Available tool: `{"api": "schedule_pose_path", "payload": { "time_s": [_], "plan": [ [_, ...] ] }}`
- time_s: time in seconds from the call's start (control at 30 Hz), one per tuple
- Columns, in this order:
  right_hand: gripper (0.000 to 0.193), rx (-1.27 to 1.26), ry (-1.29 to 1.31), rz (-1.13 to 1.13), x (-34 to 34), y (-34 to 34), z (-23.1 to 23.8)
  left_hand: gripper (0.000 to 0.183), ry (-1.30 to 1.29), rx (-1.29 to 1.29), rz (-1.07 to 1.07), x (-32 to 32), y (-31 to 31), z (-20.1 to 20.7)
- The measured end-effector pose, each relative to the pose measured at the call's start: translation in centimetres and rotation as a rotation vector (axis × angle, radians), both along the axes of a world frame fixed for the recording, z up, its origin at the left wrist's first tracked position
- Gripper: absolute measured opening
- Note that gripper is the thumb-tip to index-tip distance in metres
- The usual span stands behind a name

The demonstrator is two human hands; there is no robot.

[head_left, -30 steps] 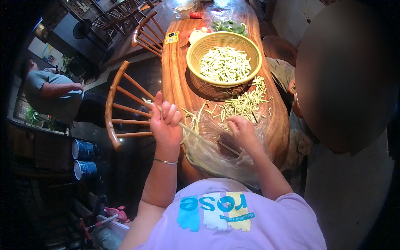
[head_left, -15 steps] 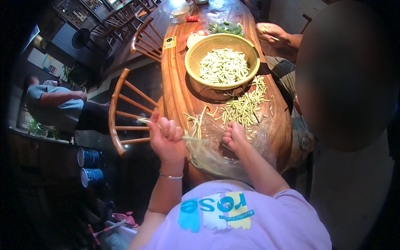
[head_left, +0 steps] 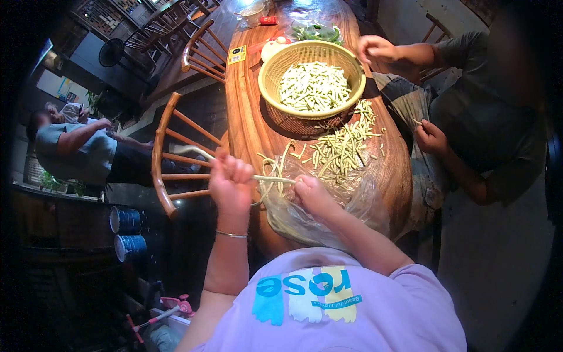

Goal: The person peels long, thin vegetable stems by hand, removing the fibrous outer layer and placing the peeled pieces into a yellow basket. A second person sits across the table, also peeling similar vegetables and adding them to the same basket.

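Observation:
My left hand (head_left: pixel 231 177) is closed around a pale green long bean (head_left: pixel 272 179), whose other end sticks out to the left past my fist. The fingers of my right hand (head_left: pixel 315 195) pinch that bean's right end, so it stretches between both hands. Under them lies a clear plastic bag (head_left: pixel 366 205) with more long beans inside and at its mouth. Just beyond, a pile of snapped bean pieces (head_left: pixel 343 146) is spread on the wooden table (head_left: pixel 246 111). A yellow plastic basket (head_left: pixel 265 88) behind the pile holds many cut bean pieces (head_left: pixel 314 87).
At the right sits a co-worker, one hand (head_left: pixel 378 50) by the basket, the other (head_left: pixel 431 138) holding a small piece. A wooden chair (head_left: pixel 167 146) stands left of the table. Green vegetables (head_left: pixel 316 32) in a bag lie behind the basket. Farther left, people stand near blue buckets (head_left: pixel 129 247).
My right hand has moved left from the pile and taken the bean's end. The co-worker has leaned back, with one hand now nearer the basket and the other in view.

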State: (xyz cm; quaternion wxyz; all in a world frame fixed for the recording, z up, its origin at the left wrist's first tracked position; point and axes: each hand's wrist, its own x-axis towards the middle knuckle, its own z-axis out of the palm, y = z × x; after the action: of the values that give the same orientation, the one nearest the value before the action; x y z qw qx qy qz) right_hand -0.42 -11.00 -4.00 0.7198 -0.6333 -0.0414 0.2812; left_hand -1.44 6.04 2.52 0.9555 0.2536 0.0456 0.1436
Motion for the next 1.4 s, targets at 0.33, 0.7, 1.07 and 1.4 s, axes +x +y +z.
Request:
{"api": "schedule_pose_path", "payload": {
  "time_s": [0.33, 0.7, 1.07, 1.4],
  "plan": [
    [0.009, 0.27, 0.493, 0.095, 1.6, -1.2, 3.0, 0.028, 0.095, -0.031, 0.007, -0.6, -1.3, 0.8],
    [0.012, 0.213, 0.281, 0.243, 0.0, -0.4, 2.2, 0.03, 0.186, -0.115, 0.137, 0.7, 1.1, -0.4],
    [0.013, 0.201, 0.585, -0.018, 2.5, -1.6, 1.7, 0.024, 0.122, -0.092, -0.145, -0.4, -1.4, 0.1],
    [0.022, -0.054, -0.053, 0.246, 0.2, -0.3, 0.9, 0.025, 0.176, -0.014, -0.008, 0.1, -1.7, -1.2]
  ]
}}
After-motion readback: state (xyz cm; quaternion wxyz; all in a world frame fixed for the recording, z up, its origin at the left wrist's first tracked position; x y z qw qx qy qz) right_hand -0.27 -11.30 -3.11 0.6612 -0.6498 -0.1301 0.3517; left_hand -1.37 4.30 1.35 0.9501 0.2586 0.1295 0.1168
